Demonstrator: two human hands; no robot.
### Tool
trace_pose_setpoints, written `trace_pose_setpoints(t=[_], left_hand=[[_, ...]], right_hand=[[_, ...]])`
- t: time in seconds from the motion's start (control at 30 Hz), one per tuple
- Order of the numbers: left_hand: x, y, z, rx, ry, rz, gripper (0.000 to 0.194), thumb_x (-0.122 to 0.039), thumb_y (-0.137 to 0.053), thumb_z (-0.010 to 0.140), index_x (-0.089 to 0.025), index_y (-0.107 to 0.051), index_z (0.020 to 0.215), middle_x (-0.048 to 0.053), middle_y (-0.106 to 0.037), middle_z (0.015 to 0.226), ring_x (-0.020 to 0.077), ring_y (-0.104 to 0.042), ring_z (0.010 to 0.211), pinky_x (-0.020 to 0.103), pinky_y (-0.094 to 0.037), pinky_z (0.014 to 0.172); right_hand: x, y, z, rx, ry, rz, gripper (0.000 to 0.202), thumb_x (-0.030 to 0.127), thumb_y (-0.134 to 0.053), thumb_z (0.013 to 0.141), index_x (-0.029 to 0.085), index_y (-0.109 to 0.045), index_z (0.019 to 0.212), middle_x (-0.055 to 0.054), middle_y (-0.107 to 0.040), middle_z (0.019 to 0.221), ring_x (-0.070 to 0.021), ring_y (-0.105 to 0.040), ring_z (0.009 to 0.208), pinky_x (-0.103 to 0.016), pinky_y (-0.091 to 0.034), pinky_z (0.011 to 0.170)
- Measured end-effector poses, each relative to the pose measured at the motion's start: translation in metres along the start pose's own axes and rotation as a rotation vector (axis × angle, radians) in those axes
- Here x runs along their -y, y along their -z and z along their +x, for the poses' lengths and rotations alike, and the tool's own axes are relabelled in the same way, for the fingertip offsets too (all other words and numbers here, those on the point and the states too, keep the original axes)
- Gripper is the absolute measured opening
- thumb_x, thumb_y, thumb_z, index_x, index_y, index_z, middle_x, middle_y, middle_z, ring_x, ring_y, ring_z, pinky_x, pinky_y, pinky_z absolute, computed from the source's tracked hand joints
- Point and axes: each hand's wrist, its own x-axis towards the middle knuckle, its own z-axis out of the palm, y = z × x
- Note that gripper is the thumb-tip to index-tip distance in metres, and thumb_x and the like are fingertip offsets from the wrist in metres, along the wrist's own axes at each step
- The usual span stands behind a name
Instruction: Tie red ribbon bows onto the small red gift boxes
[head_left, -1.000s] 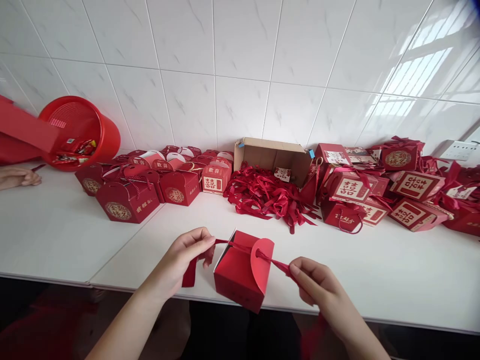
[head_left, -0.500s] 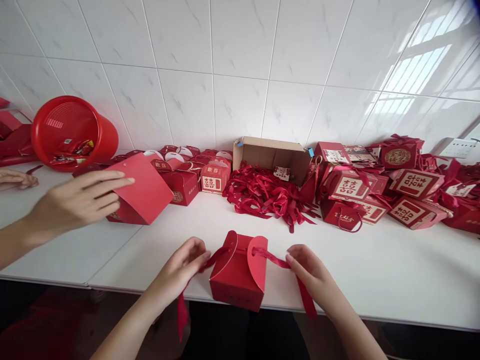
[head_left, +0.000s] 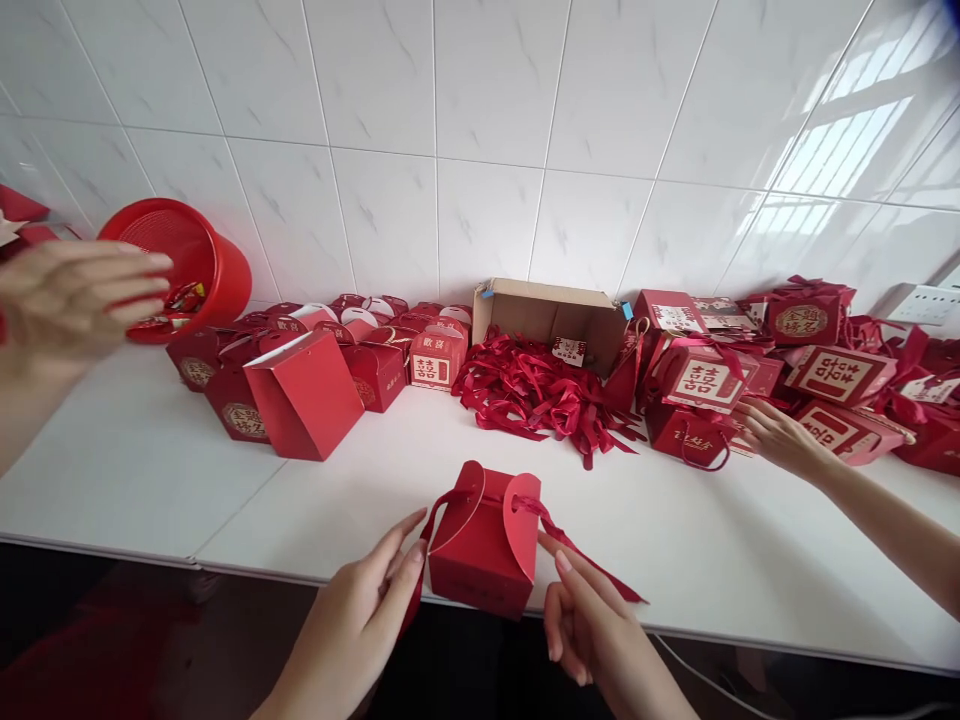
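Observation:
A red cardboard gift box (head_left: pixel 480 565) stands upright at the table's front edge, its two rounded flaps folded together at the top. A dark red ribbon (head_left: pixel 592 565) is threaded through the flap holes. One ribbon end hangs down along the box's left side; the other slopes down to the right, loose. My left hand (head_left: pixel 367 600) is at the left side, thumb and fingers apart by the hanging ribbon; whether it touches is unclear. At the right side is my right hand (head_left: pixel 600 625), index finger stretched towards the box and other fingers loosely curled, clear of a grip on the ribbon.
Behind lies a heap of red ribbons (head_left: pixel 532 390) spilling from a cardboard carton (head_left: pixel 547 300). Red boxes (head_left: pixel 439 355) line the wall; others (head_left: pixel 705 380) are stacked right. A red basket (head_left: pixel 229 275) lies tipped. Other people's hands (head_left: pixel 82 290) (head_left: pixel 787 440) reach in from both sides.
My hands have let go of the ribbon ends and come in to the box's sides. At left, another person's hand has left a red box standing; at right, another hand has appeared by the stack.

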Motion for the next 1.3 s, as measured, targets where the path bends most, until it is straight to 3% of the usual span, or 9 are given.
trace_pose_setpoints(t=[0.1, 0.2, 0.37, 0.47, 0.57, 0.67, 0.77, 1.0, 1.3], left_hand=[[0.007, 0.006, 0.009, -0.097, -0.098, -0.052, 0.025, -0.042, -0.056, 0.082, -0.026, -0.065, 0.098, 0.002, -0.058, 0.079, 0.0197, -0.056, 0.076, 0.024, -0.044, 0.067], [0.01, 0.016, 0.01, -0.003, -0.106, -0.223, 0.025, -0.042, -0.055, 0.082, -0.022, -0.064, 0.071, 0.005, -0.06, 0.089, 0.0209, -0.056, 0.083, 0.024, -0.045, 0.072], [0.005, 0.031, 0.001, 0.091, 0.013, -0.617, 0.035, -0.046, -0.052, 0.081, -0.019, -0.067, 0.064, 0.007, -0.062, 0.072, 0.0226, -0.055, 0.077, 0.032, -0.047, 0.08], [0.007, 0.033, -0.004, 0.081, 0.01, -0.809, 0.039, -0.046, -0.055, 0.078, -0.02, -0.061, 0.051, 0.006, -0.056, 0.058, 0.0206, -0.052, 0.064, 0.033, -0.048, 0.07], [0.017, 0.036, -0.007, -0.083, 0.026, -1.024, 0.029, -0.046, -0.058, 0.073, -0.023, -0.065, 0.055, 0.008, -0.061, 0.063, 0.0234, -0.055, 0.066, 0.038, -0.051, 0.064], [0.026, 0.045, -0.003, -0.243, 0.07, -1.179, 0.014, -0.039, -0.067, 0.062, -0.026, -0.071, 0.066, 0.011, -0.07, 0.095, 0.0315, -0.059, 0.094, 0.043, -0.054, 0.07], [0.025, 0.053, 0.005, -0.303, 0.075, -1.305, 0.014, -0.038, -0.071, 0.058, -0.024, -0.068, 0.058, 0.011, -0.07, 0.104, 0.0349, -0.055, 0.109, 0.045, -0.056, 0.072], [-0.002, 0.048, 0.024, -0.292, -0.054, -1.649, 0.013, -0.026, -0.07, 0.065, -0.025, -0.059, 0.057, -0.004, -0.069, 0.08, 0.0233, -0.066, 0.083, 0.032, -0.056, 0.054], [0.006, 0.04, 0.039, -0.266, 0.011, -1.995, 0.012, -0.018, -0.052, 0.08, -0.015, -0.055, 0.091, 0.001, -0.054, 0.072, 0.0107, -0.057, 0.065, 0.02, -0.054, 0.054]], right_hand=[[0.004, -0.001, 0.006, 0.01, 0.053, 0.293, 0.046, 0.051, -0.054, 0.086, 0.018, -0.053, 0.117, 0.004, -0.055, 0.057, -0.0027, -0.032, 0.036, -0.017, -0.021, 0.038], [0.006, -0.001, 0.015, -0.014, 0.074, 0.622, 0.021, 0.037, -0.064, 0.083, 0.018, -0.06, 0.089, 0.001, -0.062, 0.076, -0.0014, -0.041, 0.044, -0.015, -0.035, 0.043], [0.007, -0.002, 0.028, -0.181, 0.19, 0.865, 0.024, 0.015, -0.073, 0.073, 0.024, -0.063, 0.093, 0.001, -0.062, 0.09, -0.0058, -0.058, 0.07, -0.014, -0.049, 0.056], [0.01, 0.0, 0.03, -0.201, 0.247, 0.945, 0.027, 0.012, -0.072, 0.073, 0.024, -0.064, 0.096, 0.002, -0.062, 0.088, -0.0045, -0.058, 0.07, -0.013, -0.052, 0.059], [0.014, 0.005, 0.03, -0.202, 0.299, 0.95, 0.032, 0.013, -0.073, 0.072, 0.024, -0.064, 0.101, 0.003, -0.062, 0.085, -0.0024, -0.056, 0.067, -0.011, -0.052, 0.061], [0.017, 0.011, 0.029, -0.236, 0.317, 0.886, 0.022, 0.017, -0.075, 0.072, 0.023, -0.067, 0.091, 0.004, -0.061, 0.077, -0.0033, -0.056, 0.065, -0.012, -0.052, 0.06], [0.019, 0.014, 0.028, -0.332, 0.354, 0.735, 0.015, 0.027, -0.073, 0.075, 0.023, -0.069, 0.089, 0.002, -0.062, 0.08, -0.0068, -0.058, 0.067, -0.017, -0.053, 0.059], [0.023, 0.018, 0.022, -0.495, 0.512, 0.495, 0.01, 0.028, -0.073, 0.074, 0.023, -0.071, 0.082, 0.0, -0.065, 0.092, -0.0073, -0.053, 0.062, -0.022, -0.052, 0.06], [0.016, 0.013, 0.019, -0.425, 0.461, 0.473, 0.021, 0.037, -0.067, 0.08, 0.02, -0.072, 0.091, -0.001, -0.059, 0.071, -0.0108, -0.05, 0.062, -0.025, -0.049, 0.059]])
